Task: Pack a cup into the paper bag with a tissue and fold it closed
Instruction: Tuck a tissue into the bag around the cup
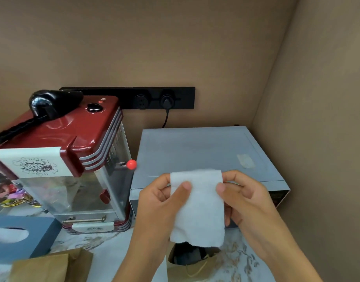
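Above the marbled counter (106,247) (tan walls behind), left hand (160,202) and right hand (246,198) pinch a tissue (199,208).

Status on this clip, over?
Left hand, right hand both pinching tissue. Open paper bag directly below, something dark inside. Path clear.

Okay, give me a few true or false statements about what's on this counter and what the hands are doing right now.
1. Both hands hold the white tissue. True: left hand and right hand pinch its upper corners.
2. The tissue lies inside the open paper bag. False: it hangs above the bag's mouth.
3. A red popcorn machine stands left of the grey microwave. True.
4. The tissue box sits on the microwave. False: it sits on the counter, at the left.
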### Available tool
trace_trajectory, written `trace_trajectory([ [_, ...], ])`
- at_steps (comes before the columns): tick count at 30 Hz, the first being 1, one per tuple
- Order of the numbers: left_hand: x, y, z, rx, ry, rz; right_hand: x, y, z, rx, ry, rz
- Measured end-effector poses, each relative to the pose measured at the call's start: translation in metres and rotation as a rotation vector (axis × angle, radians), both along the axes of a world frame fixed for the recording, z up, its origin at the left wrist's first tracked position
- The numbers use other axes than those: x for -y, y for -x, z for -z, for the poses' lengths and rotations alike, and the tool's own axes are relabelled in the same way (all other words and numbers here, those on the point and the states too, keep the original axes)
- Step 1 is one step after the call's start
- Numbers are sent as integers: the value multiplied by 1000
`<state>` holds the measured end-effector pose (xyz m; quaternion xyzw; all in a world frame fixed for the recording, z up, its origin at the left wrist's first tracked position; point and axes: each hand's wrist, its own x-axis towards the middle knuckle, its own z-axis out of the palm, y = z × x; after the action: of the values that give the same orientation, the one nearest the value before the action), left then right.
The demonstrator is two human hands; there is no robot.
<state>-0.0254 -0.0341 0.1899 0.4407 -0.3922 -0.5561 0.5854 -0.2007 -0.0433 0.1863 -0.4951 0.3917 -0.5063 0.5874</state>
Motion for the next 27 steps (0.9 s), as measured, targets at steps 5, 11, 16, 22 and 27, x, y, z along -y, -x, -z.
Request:
trace_trajectory([
  [5, -2, -7, 11, -55, -10, 84, -7, -6, 5, -3, 101, 75],
  [11, -5, -29, 27, 88, 118, 187, -6, -6, 8, 88, 196, 93],
  [16, -7, -44, 30, 204, 221, 256, -4, -8, 7, 121, 157, 52],
  [22, -10, -37, 20, 270, 210, 193, -2, -13, 4, -11, 153, 53],
  [27, -2, -24, 14, 401, 87, 282, 6, -18, -2, -126, 160, -19],
])
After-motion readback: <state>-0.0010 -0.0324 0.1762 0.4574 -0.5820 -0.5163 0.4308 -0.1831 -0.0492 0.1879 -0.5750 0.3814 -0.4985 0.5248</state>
